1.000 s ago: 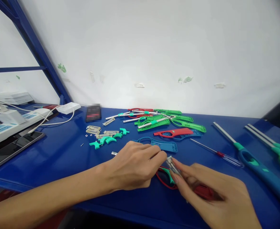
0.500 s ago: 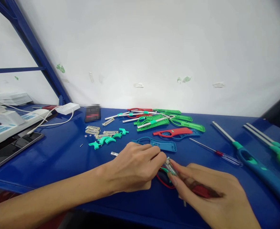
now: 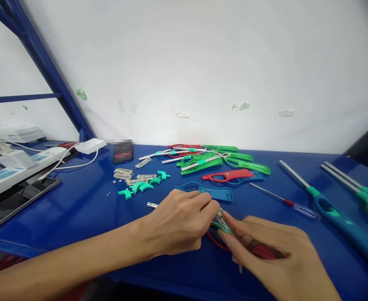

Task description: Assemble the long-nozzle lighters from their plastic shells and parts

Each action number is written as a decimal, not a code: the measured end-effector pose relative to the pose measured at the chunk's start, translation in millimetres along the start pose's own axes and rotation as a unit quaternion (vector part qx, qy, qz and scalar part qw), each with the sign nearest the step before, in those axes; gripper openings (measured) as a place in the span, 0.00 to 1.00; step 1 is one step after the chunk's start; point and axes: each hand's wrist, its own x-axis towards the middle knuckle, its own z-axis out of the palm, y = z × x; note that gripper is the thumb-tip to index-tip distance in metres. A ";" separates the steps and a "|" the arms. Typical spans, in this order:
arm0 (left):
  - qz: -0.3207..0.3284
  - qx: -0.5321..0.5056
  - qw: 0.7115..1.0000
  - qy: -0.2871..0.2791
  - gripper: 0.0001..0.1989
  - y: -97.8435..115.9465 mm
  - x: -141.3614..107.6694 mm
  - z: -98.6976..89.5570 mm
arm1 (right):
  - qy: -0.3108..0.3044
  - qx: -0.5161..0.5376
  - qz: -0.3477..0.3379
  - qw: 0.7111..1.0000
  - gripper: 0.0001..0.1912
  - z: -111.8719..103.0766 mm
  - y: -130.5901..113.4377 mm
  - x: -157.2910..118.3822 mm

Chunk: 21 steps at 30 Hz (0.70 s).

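My left hand (image 3: 184, 221) is closed in a pinch, its fingertips at the near end of a clear lighter fuel tank (image 3: 224, 221). My right hand (image 3: 277, 251) grips that tank between thumb and index finger, with a red lighter body (image 3: 265, 251) partly hidden in the palm. A metal lighter tube (image 3: 151, 205) pokes out beyond my left hand; a red loop (image 3: 216, 241) shows beneath the fingers. What exactly my left fingertips pinch is hidden. Just behind the hands lies a blue lighter shell half (image 3: 218, 192).
Turquoise triggers (image 3: 146, 187) and clear fuel tanks (image 3: 123, 172) lie at centre left. Behind are green shell halves (image 3: 246, 165), metal tubes and a red shell (image 3: 230, 175). A screwdriver (image 3: 299, 208) and whole lighters (image 3: 337, 215) lie right; a phone (image 3: 21, 202) and power strip (image 3: 11, 171) left.
The view has shifted slightly, so the table things sit a little lower and to the right. Both hands keep nearly the same pose around the lighter.
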 end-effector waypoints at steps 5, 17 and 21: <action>-0.005 0.017 1.000 0.004 0.14 0.1 1.4 -0.2 | 0.008 0.024 0.002 1.000 0.16 5.2 3.3 -1.8; -0.054 -0.089 0.991 0.089 0.06 -3.9 -2.8 6.7 | 0.080 0.025 0.052 0.995 0.09 -15.3 4.9 3.1; -0.104 -0.142 0.980 0.089 0.05 -4.9 -6.6 11.6 | 0.099 -0.015 0.084 0.991 0.12 -31.0 12.2 1.4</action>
